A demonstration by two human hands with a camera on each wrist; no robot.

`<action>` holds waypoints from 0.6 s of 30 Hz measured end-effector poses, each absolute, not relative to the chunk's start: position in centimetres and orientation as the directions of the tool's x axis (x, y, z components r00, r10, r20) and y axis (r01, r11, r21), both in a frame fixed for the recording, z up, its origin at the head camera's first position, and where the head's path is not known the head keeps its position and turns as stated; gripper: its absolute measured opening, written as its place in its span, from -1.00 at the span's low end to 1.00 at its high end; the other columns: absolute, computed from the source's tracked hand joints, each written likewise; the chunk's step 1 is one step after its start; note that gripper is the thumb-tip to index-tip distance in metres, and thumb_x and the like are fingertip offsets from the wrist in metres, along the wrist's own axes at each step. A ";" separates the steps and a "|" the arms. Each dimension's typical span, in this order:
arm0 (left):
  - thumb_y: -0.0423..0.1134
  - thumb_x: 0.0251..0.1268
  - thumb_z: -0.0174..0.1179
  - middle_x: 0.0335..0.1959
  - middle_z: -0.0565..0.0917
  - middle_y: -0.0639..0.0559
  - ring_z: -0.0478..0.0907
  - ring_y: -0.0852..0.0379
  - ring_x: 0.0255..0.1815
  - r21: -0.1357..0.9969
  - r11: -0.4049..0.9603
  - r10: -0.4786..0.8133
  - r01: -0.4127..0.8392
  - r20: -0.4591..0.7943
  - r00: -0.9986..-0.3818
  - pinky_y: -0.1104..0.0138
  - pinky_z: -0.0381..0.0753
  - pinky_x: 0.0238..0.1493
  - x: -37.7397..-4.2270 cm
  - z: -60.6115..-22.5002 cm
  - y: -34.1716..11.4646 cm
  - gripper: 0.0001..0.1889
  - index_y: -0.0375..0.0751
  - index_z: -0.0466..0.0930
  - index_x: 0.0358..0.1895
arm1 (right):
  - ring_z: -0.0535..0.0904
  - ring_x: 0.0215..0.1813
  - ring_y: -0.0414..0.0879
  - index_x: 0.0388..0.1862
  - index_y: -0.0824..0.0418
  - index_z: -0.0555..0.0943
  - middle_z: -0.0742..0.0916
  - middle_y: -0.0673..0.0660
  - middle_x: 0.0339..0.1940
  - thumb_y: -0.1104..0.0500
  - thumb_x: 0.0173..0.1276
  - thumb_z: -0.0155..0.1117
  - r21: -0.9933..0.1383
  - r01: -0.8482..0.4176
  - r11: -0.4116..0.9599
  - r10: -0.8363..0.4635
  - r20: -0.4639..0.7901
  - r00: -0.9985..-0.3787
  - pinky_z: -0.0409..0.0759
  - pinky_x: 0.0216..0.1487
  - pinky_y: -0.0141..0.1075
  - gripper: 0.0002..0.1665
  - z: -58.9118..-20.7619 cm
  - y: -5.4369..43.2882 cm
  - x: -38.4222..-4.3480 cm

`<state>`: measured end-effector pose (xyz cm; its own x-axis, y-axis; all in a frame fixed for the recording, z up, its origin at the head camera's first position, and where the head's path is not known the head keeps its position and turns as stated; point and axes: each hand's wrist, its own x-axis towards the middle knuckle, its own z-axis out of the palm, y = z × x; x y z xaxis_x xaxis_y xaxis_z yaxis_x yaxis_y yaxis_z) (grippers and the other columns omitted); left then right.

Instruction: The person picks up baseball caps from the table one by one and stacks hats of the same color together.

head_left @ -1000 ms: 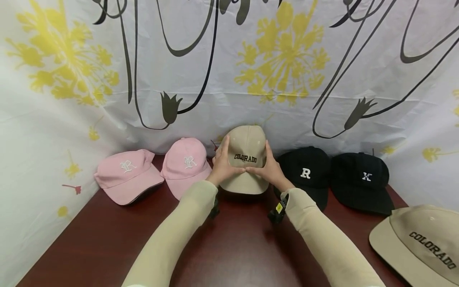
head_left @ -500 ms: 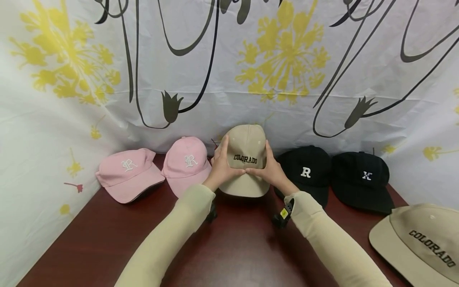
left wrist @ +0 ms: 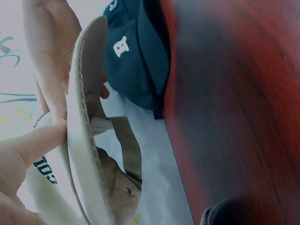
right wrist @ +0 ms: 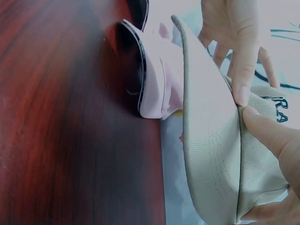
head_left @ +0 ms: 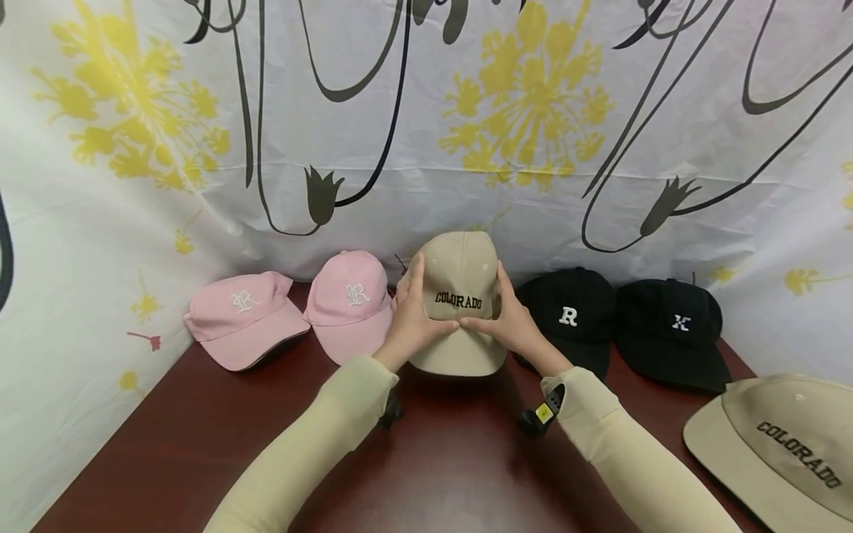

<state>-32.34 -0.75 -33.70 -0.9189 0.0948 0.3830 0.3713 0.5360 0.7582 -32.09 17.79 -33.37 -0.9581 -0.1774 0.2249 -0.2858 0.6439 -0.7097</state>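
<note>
Between both hands is a tan baseball cap (head_left: 461, 270) with COLORADO across its front. My left hand (head_left: 412, 318) grips its left side, and my right hand (head_left: 518, 320) grips the right. The thumbs meet at the seam above the brim, while the other fingers wrap back around the crown. In the left wrist view, the brim (left wrist: 84, 126) stands apart from the table, and an adjustable back strap (left wrist: 127, 147) shows beneath. The right wrist view shows the brim's stitched top (right wrist: 211, 140). Fingertips behind the cap are partly hidden.
Two pink caps (head_left: 243, 314) sit to the left along the back of the dark red table (head_left: 433, 466). To the right are a black R cap (head_left: 563, 292) and a black K cap (head_left: 656, 314). Another tan COLORADO cap (head_left: 766, 437) lies front right. A patterned white cloth (head_left: 413, 133) hangs behind.
The held cap has come slightly toward me, its brim lower in the head view, with both hands keeping their grip. The head view has shifted a little.
</note>
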 end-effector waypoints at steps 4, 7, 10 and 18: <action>-0.21 -0.31 0.54 0.38 -0.01 -0.28 -0.01 -0.29 0.32 0.751 0.550 0.080 0.367 0.390 -0.917 -0.05 0.08 0.23 -30.8 -33.6 -0.7 0.27 0.15 -0.25 0.47 | 0.20 0.29 0.29 0.45 -0.06 -0.45 0.05 0.32 0.44 -0.11 0.06 0.40 -0.700 -0.311 0.643 -0.184 0.254 -0.950 0.30 0.10 0.13 0.36 -33.5 17.8 -30.9; -0.22 -0.32 0.54 0.37 0.00 -0.28 -0.01 -0.27 0.32 0.751 0.551 0.072 0.364 0.392 -0.917 -0.04 0.09 0.23 -29.7 -33.5 -0.7 0.27 0.15 -0.24 0.47 | 0.18 0.30 0.29 0.45 -0.05 -0.45 0.04 0.31 0.44 -0.11 0.06 0.40 -0.700 -0.330 0.633 -0.188 0.275 -0.943 0.29 0.11 0.14 0.36 -33.6 17.7 -29.9; -0.24 -0.32 0.54 0.37 0.01 -0.29 0.00 -0.28 0.31 0.753 0.544 0.068 0.370 0.400 -0.914 -0.05 0.11 0.21 -28.6 -33.4 -0.8 0.27 0.15 -0.22 0.47 | 0.15 0.32 0.27 0.45 -0.08 -0.44 0.03 0.30 0.44 -0.11 0.07 0.39 -0.711 -0.342 0.614 -0.191 0.286 -0.939 0.27 0.11 0.16 0.34 -33.8 17.7 -28.9; -0.28 -0.31 0.51 0.34 0.05 -0.34 0.02 -0.34 0.26 0.755 0.521 0.068 0.399 0.429 -0.901 -0.14 0.13 0.15 -26.2 -33.8 -0.8 0.24 0.19 -0.20 0.46 | 0.10 0.36 0.23 0.45 -0.16 -0.41 0.04 0.27 0.45 -0.12 0.07 0.39 -0.717 -0.343 0.607 -0.172 0.303 -0.937 0.26 0.12 0.18 0.32 -34.5 17.8 -26.2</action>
